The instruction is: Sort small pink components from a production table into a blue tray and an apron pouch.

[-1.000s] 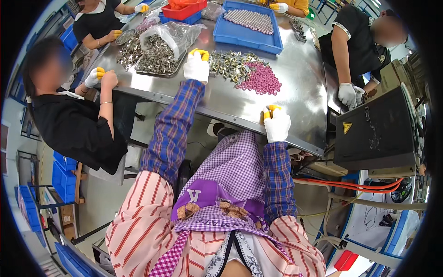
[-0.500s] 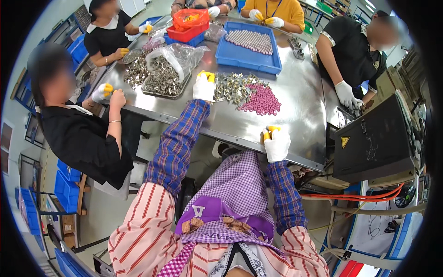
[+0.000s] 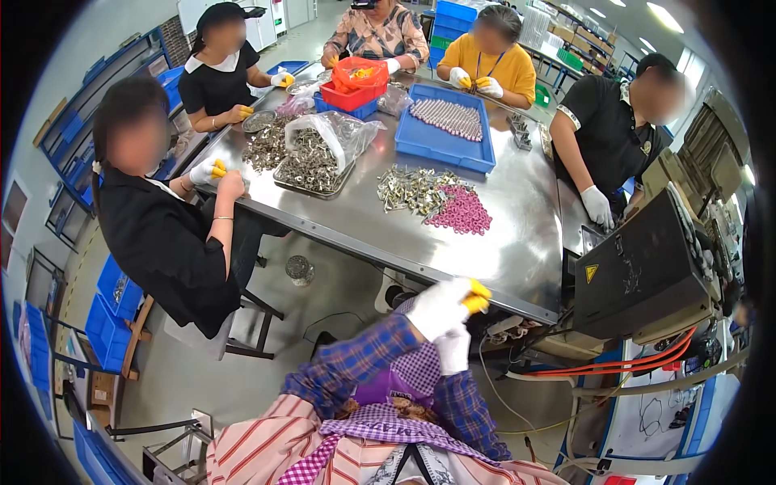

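My left hand [image 3: 440,309], in a white glove with yellow fingertips, has crossed to the right at the near table edge. Its fingers are curled together, and what they hold, if anything, is not visible. Just below it, close to my lap, is my gloved right hand [image 3: 453,352]; its fingers are hidden behind the left hand. Farther off on the metal table lie a pile of small silvery metal parts [image 3: 404,187] and, against its right side, a heap of pink rings [image 3: 461,212]. Neither hand touches these piles.
A steel-topped table [image 3: 517,242] carries a blue tray [image 3: 412,144] of lined-up parts, a metal tray [image 3: 315,174] heaped with metal pieces, and a red bin [image 3: 349,99]. Co-workers sit around it. A dark machine box [image 3: 638,275] stands at the right. A stool [image 3: 255,323] is at left.
My left hand has left the metal parts and swung right and toward me. My right hand has drawn back off the table edge, below the left. The view has tilted upward.
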Tool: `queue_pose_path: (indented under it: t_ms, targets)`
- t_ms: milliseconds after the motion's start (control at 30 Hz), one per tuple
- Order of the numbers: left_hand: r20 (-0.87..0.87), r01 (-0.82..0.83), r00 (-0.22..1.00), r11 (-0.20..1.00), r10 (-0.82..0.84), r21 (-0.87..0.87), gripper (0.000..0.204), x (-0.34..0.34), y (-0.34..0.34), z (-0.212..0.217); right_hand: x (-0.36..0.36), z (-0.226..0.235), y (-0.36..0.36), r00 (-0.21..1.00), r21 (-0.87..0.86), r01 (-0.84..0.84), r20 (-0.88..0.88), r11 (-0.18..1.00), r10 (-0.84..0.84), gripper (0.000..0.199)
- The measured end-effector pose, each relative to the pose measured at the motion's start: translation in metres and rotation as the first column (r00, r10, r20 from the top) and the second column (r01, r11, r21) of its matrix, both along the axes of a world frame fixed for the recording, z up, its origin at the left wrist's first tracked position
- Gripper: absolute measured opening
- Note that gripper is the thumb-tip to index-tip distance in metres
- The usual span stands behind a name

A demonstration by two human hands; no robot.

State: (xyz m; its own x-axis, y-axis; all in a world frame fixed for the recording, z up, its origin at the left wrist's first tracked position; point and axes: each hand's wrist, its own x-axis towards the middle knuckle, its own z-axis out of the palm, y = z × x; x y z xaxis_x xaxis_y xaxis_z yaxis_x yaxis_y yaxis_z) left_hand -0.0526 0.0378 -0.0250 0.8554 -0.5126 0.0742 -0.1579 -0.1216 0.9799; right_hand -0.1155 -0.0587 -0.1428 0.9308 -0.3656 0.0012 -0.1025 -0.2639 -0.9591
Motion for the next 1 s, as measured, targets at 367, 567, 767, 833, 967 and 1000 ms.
queue_pose_path:
  t_ms: [367,567,767,833,967,1000]
  targets:
    - [0.034,0.485,0.859,0.833,-0.511,0.264,0.017,-0.104,-0.103,-0.065,-0.004,-0.076,0.115,0.796,-0.038,-0.594,-0.175,0.803,0.580,0.031]
    - [-0.017,0.514,0.651,0.424,-0.759,0.746,0.016,-0.116,-0.104,-0.138,-0.015,-0.082,0.120,0.699,-0.592,-0.660,-0.259,0.463,0.666,0.029]
    - [-0.042,0.566,0.714,0.542,-0.699,0.621,0.017,-0.116,-0.103,-0.150,-0.015,-0.090,0.122,0.676,-0.563,-0.698,-0.313,0.443,0.667,0.030]
    - [-0.038,0.578,0.698,0.532,-0.715,0.619,0.017,-0.116,-0.106,-0.148,-0.015,-0.091,0.118,0.714,-0.556,-0.670,-0.299,0.493,0.633,0.030]
    - [-0.040,0.569,0.712,0.542,-0.701,0.619,0.018,-0.118,-0.099,-0.145,-0.020,-0.091,0.125,0.738,-0.543,-0.651,-0.288,0.530,0.610,0.029]
    - [-0.039,0.559,0.724,0.553,-0.688,0.618,0.018,-0.119,-0.098,-0.143,-0.020,-0.090,0.125,0.741,-0.545,-0.649,-0.296,0.531,0.603,0.030]
